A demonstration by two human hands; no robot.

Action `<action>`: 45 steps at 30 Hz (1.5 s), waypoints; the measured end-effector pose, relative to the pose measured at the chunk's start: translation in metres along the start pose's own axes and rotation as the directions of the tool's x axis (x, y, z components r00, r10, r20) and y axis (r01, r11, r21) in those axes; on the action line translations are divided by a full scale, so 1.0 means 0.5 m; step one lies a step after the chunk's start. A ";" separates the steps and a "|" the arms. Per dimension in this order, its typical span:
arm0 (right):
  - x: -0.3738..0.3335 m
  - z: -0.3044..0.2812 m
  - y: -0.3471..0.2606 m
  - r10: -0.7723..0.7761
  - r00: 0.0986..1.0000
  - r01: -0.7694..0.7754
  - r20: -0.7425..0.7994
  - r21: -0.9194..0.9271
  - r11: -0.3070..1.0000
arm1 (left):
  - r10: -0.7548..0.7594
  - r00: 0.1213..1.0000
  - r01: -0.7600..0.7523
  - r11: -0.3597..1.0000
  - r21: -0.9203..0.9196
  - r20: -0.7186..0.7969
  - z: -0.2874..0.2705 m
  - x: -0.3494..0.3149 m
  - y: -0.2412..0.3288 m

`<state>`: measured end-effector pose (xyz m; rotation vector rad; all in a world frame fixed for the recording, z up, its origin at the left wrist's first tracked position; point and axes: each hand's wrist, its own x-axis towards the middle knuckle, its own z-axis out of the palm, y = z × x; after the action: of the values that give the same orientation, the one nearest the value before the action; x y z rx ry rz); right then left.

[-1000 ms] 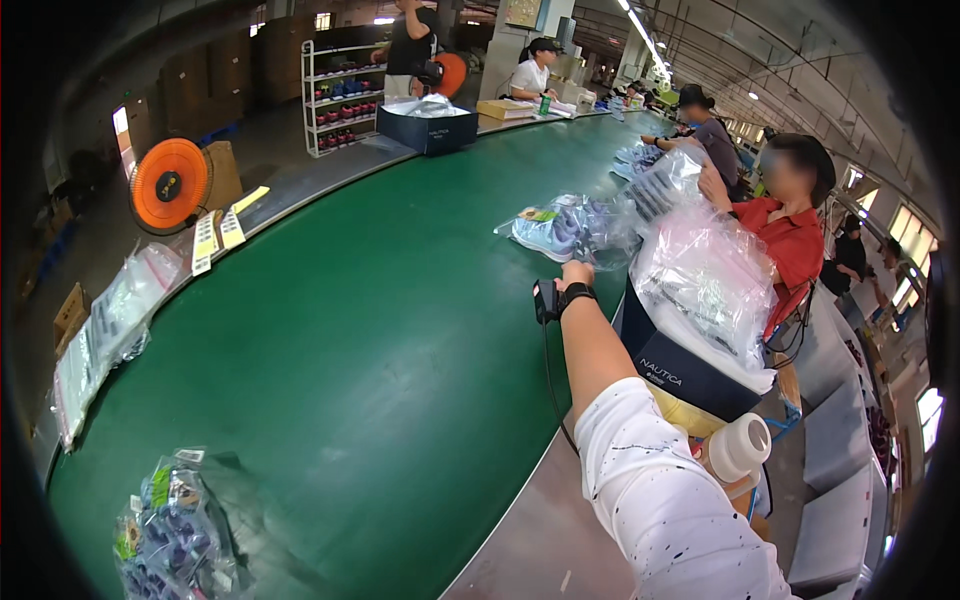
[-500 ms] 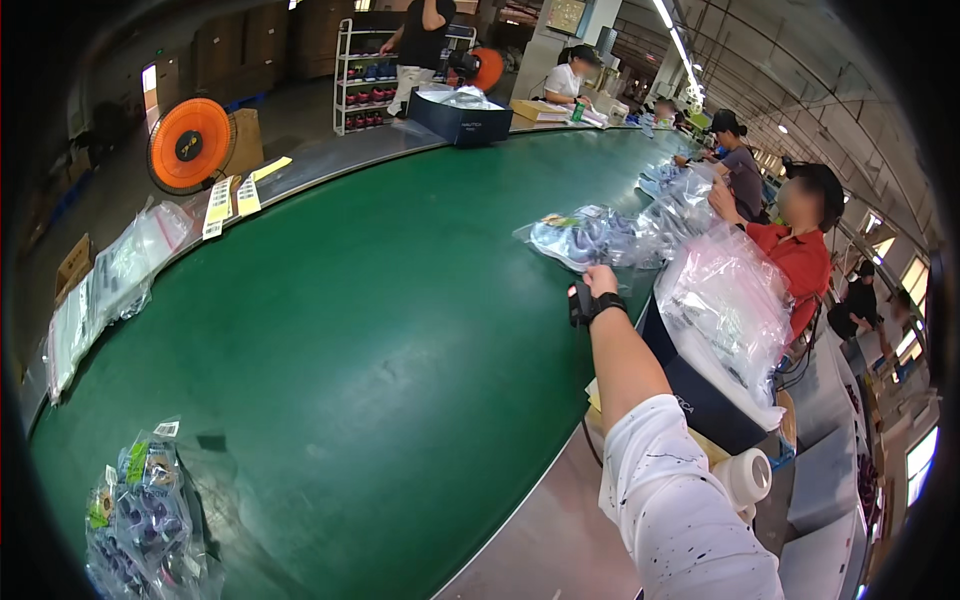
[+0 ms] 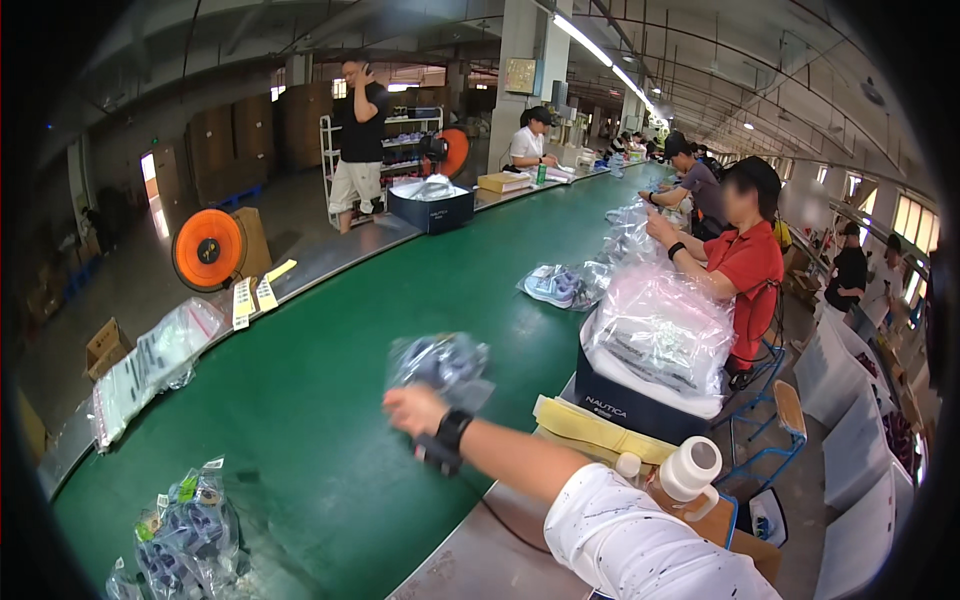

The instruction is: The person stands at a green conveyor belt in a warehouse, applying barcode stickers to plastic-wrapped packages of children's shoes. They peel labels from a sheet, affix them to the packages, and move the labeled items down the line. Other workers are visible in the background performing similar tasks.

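From the lower right my right arm reaches over the green belt (image 3: 330, 400). My right hand (image 3: 415, 410) is closed on the near edge of a clear plastic bag with blue-grey shoes (image 3: 445, 360) inside; motion blurs both. A black wrist strap with a small device (image 3: 445, 440) sits on that wrist. Another bagged pair of pale blue shoes (image 3: 553, 286) lies farther along the belt, apart from my hand. At the near left, several bagged blue shoes with green tags (image 3: 190, 525) rest in a heap. My left hand is out of view.
On the right stand a dark box of clear bags (image 3: 650, 330), yellow paper (image 3: 600, 432) and a white jug (image 3: 690, 468). A co-worker in red (image 3: 745, 265) handles bags beyond. Flat plastic bags (image 3: 155, 365) and label sheets (image 3: 253, 297) lie along the left edge, near an orange fan (image 3: 208, 250).
My right hand has drawn back toward me and leftward, bringing a bagged pair of shoes along the belt. The view has shifted, showing more of the far room.
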<state>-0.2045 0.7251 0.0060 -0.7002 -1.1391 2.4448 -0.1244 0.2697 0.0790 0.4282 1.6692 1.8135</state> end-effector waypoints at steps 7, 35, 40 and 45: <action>-0.475 0.370 0.189 0.113 0.693 0.538 0.712 -0.616 0.576 | 0.062 0.852 -0.199 0.956 -0.213 -0.519 -0.026 -0.022 0.054; -0.601 0.394 0.194 -0.361 0.690 0.709 0.627 -0.686 0.163 | 0.276 0.944 -0.257 0.959 0.122 -0.178 -0.067 -0.008 0.015; -0.593 0.384 0.180 -0.352 0.659 0.739 0.665 -0.658 0.141 | 0.279 0.950 -0.261 0.956 0.133 -0.141 -0.065 -0.006 0.023; -0.602 0.390 0.193 -0.396 0.577 0.788 0.714 -0.615 0.040 | 0.114 0.991 -0.100 0.980 0.171 -0.069 -0.082 -0.011 0.019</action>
<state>-0.0804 0.3959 0.1243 0.1481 -2.3868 0.9439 -0.1481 0.2345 0.0830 0.5341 1.8940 1.7938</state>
